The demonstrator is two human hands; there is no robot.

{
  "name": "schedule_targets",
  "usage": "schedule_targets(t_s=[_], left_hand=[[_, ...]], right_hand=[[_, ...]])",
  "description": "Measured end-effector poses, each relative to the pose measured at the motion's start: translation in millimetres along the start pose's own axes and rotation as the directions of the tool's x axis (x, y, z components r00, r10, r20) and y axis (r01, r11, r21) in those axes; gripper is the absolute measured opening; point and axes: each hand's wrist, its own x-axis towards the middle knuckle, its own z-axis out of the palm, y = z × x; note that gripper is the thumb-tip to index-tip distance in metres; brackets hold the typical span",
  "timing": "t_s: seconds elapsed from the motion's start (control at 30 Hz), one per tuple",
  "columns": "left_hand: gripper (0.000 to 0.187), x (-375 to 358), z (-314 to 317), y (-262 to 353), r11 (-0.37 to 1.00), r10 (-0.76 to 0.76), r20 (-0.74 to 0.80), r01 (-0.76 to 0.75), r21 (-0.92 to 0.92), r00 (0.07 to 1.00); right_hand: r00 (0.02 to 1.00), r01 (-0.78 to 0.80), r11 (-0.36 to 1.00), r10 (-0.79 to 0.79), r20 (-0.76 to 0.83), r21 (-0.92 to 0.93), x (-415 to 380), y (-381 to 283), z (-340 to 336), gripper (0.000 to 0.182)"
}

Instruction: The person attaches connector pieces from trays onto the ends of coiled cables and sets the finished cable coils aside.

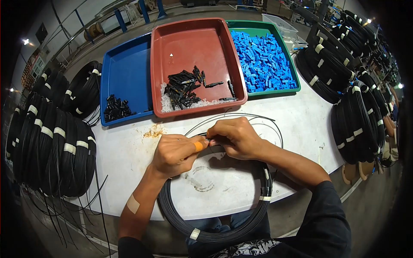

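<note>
A coil of black cable, bound with pale tape, lies at the table's front edge and hangs over it. Above its far side, my left hand is closed in a pinch on the black cable, with orange tape around a finger. My right hand pinches right against the left fingertips. Whatever sits between its fingers is small, dark and mostly covered. A loose cable end curves out behind my right hand.
A blue tray holds black caps; a red tray holds black connectors and clear pieces. Blue clips fill a green tray. Cable coils stand at left, more coils at right. Brownish scraps lie on the white table.
</note>
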Motion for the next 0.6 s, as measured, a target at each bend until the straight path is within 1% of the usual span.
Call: schedule_targets(t_s=[0.03,0.07,0.1,0.13,0.17,0.2,0.23,0.27,0.3,0.33,0.37,0.43,0.5,0.53,0.6], left_hand=[[0.012,-0.3,1.0,0.4,0.996,-0.079,-0.050,0.077,-0.046,0.996],[0.012,-0.7,1.5,0.8,0.984,-0.160,-0.098,0.151,-0.095,0.982],[0.012,-0.7,0.9,2.4,0.984,-0.161,-0.099,0.152,-0.093,0.982],[0.012,0.0,-0.3,4.8,0.972,-0.219,-0.105,0.208,-0.109,0.970],[0.012,0.8,-0.6,5.9,0.957,-0.275,-0.109,0.261,-0.125,0.955],[0.012,0.2,0.0,4.2,0.957,-0.274,-0.107,0.260,-0.126,0.956],[0.013,-1.6,0.8,1.4,0.978,-0.194,-0.078,0.186,-0.097,0.978],[0.015,-2.0,1.2,-0.3,0.991,-0.114,-0.046,0.111,-0.070,0.992],[0.015,-0.4,1.0,0.1,0.991,-0.112,-0.045,0.109,-0.071,0.993],[0.017,1.7,0.4,1.0,1.000,-0.020,-0.022,0.020,0.008,1.000],[0.020,1.7,-0.5,2.0,0.994,0.065,0.008,-0.066,0.086,0.998],[0.023,0.2,0.2,-2.4,0.996,0.060,-0.011,-0.059,0.070,0.998],[0.022,-1.1,0.2,-5.1,0.999,0.004,-0.081,-0.001,0.038,0.997],[0.022,-1.2,0.6,-4.3,0.999,0.003,-0.081,0.000,0.039,0.997],[0.022,-0.2,1.8,-1.5,0.997,-0.075,-0.123,0.071,-0.035,0.990]], right_hand=[[0.999,0.013,1.000,-0.012,-0.044,0.022,0.7,0.1,0.8,0.027],[0.999,0.014,1.000,-0.013,-0.043,0.022,0.8,-2.5,-0.1,0.027],[0.997,0.012,1.000,-0.011,-0.078,0.011,1.9,-8.6,-2.8,0.026],[0.994,0.008,1.000,-0.008,-0.113,0.000,2.5,-11.9,-4.5,0.025],[0.994,0.008,1.000,-0.008,-0.113,-0.001,2.3,-11.5,-5.2,0.025],[0.996,0.030,0.999,-0.033,-0.086,-0.044,1.7,-11.0,-6.1,0.024],[0.997,0.051,0.995,-0.056,-0.057,-0.086,1.4,-10.8,-6.6,0.024],[0.997,0.050,0.995,-0.055,-0.060,-0.086,1.4,-9.2,-6.3,0.024],[0.999,0.026,0.999,-0.027,-0.042,-0.029,1.1,-6.3,-5.3,0.025],[1.000,0.002,1.000,-0.001,-0.023,0.028,0.4,-4.1,-4.2,0.026],[1.000,0.002,0.999,-0.002,-0.020,0.032,-0.4,-3.2,-1.9,0.026],[0.995,0.043,0.998,-0.040,-0.093,0.037,0.5,-1.1,1.1,0.027],[0.993,0.045,0.999,-0.043,-0.106,0.015,1.8,-3.4,0.8,0.026],[0.992,0.042,0.999,-0.043,-0.120,-0.007,1.8,-4.8,0.6,0.026],[0.990,0.054,0.998,-0.057,-0.126,-0.024,1.5,-5.9,0.4,0.026]])
